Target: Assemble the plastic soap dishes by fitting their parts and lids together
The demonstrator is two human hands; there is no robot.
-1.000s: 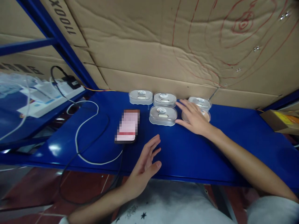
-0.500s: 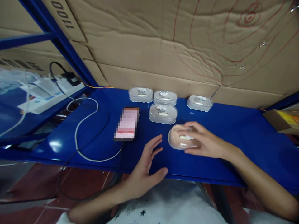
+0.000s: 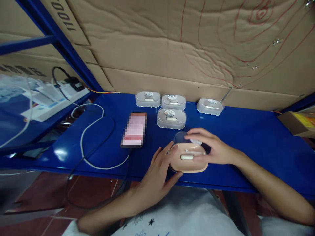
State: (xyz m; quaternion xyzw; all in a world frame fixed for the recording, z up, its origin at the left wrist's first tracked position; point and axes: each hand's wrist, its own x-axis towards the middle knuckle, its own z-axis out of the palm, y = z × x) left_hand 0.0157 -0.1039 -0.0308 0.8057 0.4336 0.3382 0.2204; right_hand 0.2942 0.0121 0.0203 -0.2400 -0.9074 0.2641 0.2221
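Note:
Near the front edge of the blue table, a beige oval box (image 3: 177, 164) with a pale latch on top lies between my hands. My left hand (image 3: 159, 167) grips its left end, thumb at the near side and fingers over the top. A clear plastic cover (image 3: 180, 137) with a round white sticker sits off the far side of the box, tilted. My right hand (image 3: 214, 147) is closed on this cover, its fingertips at the far edge. Whether the cover still touches the box, I cannot tell.
Several clear-covered oval boxes (image 3: 171, 123) stand along the back. A phone (image 3: 134, 129) with a blurred screen lies to the left, beside a white cable (image 3: 82, 144). A power strip (image 3: 44, 109) is at far left, an open carton (image 3: 292, 123) at far right. Cardboard (image 3: 147, 49) walls the back.
My left hand has moved right and taken hold of the beige box. The box has come nearer to me, and the clear cover has come off it toward the back in my right hand.

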